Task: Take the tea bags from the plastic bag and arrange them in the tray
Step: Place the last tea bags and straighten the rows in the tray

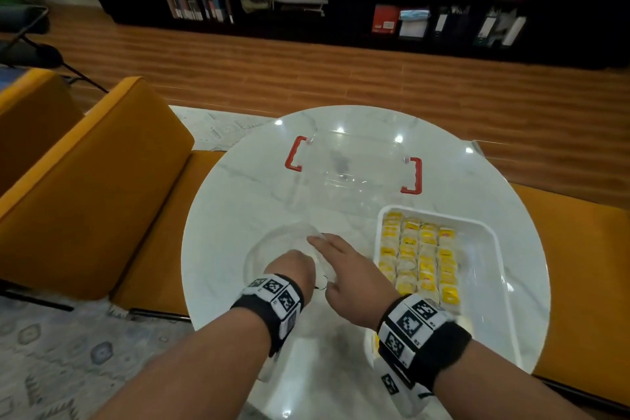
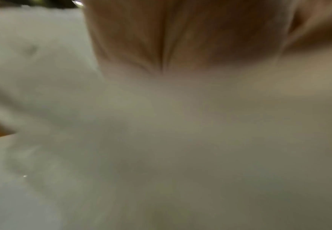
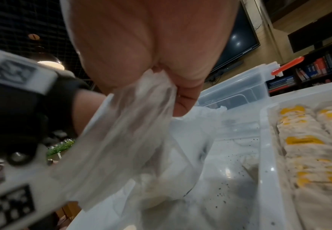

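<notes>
The clear plastic bag [image 1: 279,249] lies on the round white marble bench [image 1: 238,181], toward its near edge, just left of the white tray [image 1: 491,239]. The right hand [image 1: 347,280] has its grip closed on the bag's rim, a bunch of film pinched between thumb and fingers in the right wrist view. The left hand [image 1: 293,269] is sunk into the bag's mouth; whether its grip is clenched or slack I cannot tell, since the left wrist view is a blur of film and skin. Tea bags [image 1: 419,256] with yellow tags fill the left part of the tray in neat rows; the tray sits toward the bench's right edge. A clear container with red handles [image 1: 351,164] stands toward the far edge
</notes>
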Demonstrator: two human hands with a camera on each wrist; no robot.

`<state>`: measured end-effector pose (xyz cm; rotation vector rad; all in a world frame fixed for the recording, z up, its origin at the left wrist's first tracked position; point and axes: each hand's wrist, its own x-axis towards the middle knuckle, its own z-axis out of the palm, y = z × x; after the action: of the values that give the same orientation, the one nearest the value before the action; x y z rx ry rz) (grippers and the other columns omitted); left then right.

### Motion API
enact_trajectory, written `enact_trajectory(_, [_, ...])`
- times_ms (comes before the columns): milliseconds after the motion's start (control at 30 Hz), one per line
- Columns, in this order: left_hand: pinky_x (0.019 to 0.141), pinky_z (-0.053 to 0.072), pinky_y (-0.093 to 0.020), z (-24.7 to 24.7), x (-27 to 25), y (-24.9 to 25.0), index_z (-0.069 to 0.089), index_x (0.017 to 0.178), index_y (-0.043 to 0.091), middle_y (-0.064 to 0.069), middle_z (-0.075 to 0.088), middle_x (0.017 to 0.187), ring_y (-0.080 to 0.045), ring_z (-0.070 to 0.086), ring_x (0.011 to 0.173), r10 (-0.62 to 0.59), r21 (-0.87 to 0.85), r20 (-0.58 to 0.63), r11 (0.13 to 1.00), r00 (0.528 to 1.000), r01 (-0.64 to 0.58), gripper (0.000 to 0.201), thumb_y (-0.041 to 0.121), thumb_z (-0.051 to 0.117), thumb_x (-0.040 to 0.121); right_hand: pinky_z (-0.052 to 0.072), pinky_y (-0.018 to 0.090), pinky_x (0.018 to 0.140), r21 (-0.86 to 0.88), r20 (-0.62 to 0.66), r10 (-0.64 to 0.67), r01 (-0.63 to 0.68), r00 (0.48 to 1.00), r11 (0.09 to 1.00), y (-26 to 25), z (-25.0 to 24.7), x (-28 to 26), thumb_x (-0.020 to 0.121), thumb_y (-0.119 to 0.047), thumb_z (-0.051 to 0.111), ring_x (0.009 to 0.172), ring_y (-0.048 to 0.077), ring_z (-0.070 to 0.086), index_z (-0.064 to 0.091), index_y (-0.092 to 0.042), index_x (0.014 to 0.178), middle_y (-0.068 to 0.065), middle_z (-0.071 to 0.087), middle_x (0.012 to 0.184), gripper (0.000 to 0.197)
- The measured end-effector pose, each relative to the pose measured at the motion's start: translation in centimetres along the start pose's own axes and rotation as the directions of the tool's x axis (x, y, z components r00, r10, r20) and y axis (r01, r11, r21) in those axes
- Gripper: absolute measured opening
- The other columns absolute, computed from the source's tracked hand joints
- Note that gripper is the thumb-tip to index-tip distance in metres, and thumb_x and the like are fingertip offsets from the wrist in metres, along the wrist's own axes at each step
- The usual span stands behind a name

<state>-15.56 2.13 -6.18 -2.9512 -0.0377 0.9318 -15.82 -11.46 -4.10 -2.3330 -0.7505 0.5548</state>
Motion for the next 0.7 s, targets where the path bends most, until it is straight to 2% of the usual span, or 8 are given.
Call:
enact_trajectory(33, [0.093,0.047,-0.031,0.3,0.3,0.0,0.055,0.126,0.006,-0.010,0.058,0.126,-0.024,0.059,0.114,-0.033,0.023,0.032,0.999,0.999,0.033,0.032,0.016,0.052,0.096,0.039,0.033,0.107,-0.002,0.003,-0.010,0.010,1.000,1.000,0.0,0.0,0.0,0.081,-0.005,0.050,0.131,0.018,0.044,0.022,-0.033,0.149,-0.013,0.019,0.155,0.079])
enact_trajectory(100, [0.098,0.044,-0.031,0.9,0.5,-0.3,0.056,0.127,0.009,-0.007,0.061,0.127,-0.022,0.058,0.117,-0.053,0.033,-0.007,0.998,0.999,0.053,0.035,0.027,0.051,0.097,0.041,0.035,0.106,-0.007,0.003,-0.020,0.020,1.000,1.000,0.1,0.0,-0.1,0.080,-0.005,0.049,0.131,0.020,0.044,0.023,-0.032,0.149,-0.013,0.020,0.154,0.078])
enact_trajectory(200, [0.102,0.037,-0.027,1.8,0.5,-1.0,0.046,0.135,0.012,-0.005,0.056,0.133,-0.020,0.052,0.124,-0.065,-0.084,-0.086,0.995,0.994,0.058,0.046,0.036,0.053,0.096,0.043,0.038,0.103,-0.023,0.007,-0.020,0.020,1.000,1.000,0.2,0.0,-0.1,0.080,-0.006,0.049,0.128,0.023,0.048,0.027,-0.028,0.148,-0.013,0.020,0.154,0.075])
enact_trajectory(300, [0.091,0.036,-0.023,2.6,0.7,-1.8,0.043,0.133,0.014,-0.002,0.055,0.127,-0.017,0.053,0.113,-0.060,-0.229,-0.124,0.973,0.990,0.030,0.035,0.027,0.047,0.100,0.043,0.037,0.102,-0.029,0.019,-0.022,0.023,1.000,0.999,0.1,0.0,-0.1,0.081,-0.006,0.048,0.126,0.024,0.049,0.028,-0.026,0.148,-0.012,0.019,0.155,0.072])
enact_trajectory(367, [0.086,0.034,-0.024,2.9,0.7,-2.2,0.041,0.129,0.015,0.001,0.052,0.116,-0.015,0.049,0.104,-0.052,-0.299,-0.086,0.954,0.995,0.024,0.027,0.018,0.041,0.102,0.043,0.036,0.103,-0.037,0.031,-0.013,0.015,0.999,0.999,-0.1,0.0,-0.2,0.083,-0.005,0.047,0.126,0.023,0.048,0.027,-0.027,0.148,-0.012,0.017,0.156,0.072])
enact_trajectory(467, [0.090,0.039,-0.026,3.4,0.9,-3.0,0.046,0.127,0.013,-0.003,0.056,0.124,-0.020,0.054,0.112,-0.059,-0.299,-0.037,0.953,0.998,0.046,0.028,0.015,0.043,0.099,0.044,0.035,0.100,-0.069,0.039,-0.003,0.005,0.999,0.998,-0.3,0.1,-0.1,0.083,-0.004,0.046,0.122,0.024,0.051,0.025,-0.029,0.149,-0.014,0.015,0.156,0.074])
enact_trajectory(567, [0.095,0.041,-0.028,3.5,0.9,-3.7,0.049,0.131,0.018,-0.004,0.058,0.129,-0.022,0.056,0.116,-0.051,-0.327,-0.023,0.944,0.998,0.040,0.033,0.016,0.043,0.098,0.048,0.034,0.092,-0.125,0.044,0.017,-0.011,0.999,0.992,-0.4,0.2,0.0,0.083,-0.002,0.045,0.113,0.028,0.057,0.023,-0.031,0.149,-0.016,0.014,0.156,0.076])
enact_trajectory(700, [0.094,0.042,-0.026,3.0,0.3,-4.0,0.056,0.128,0.020,-0.001,0.063,0.124,-0.020,0.058,0.113,-0.045,-0.337,-0.147,0.941,0.988,-0.007,0.031,0.019,0.047,0.098,0.048,0.032,0.080,-0.239,0.044,0.089,-0.076,0.995,0.968,-0.6,-0.3,0.1,0.083,0.002,0.045,0.103,0.028,0.059,0.018,-0.029,0.151,-0.014,0.011,0.156,0.079])
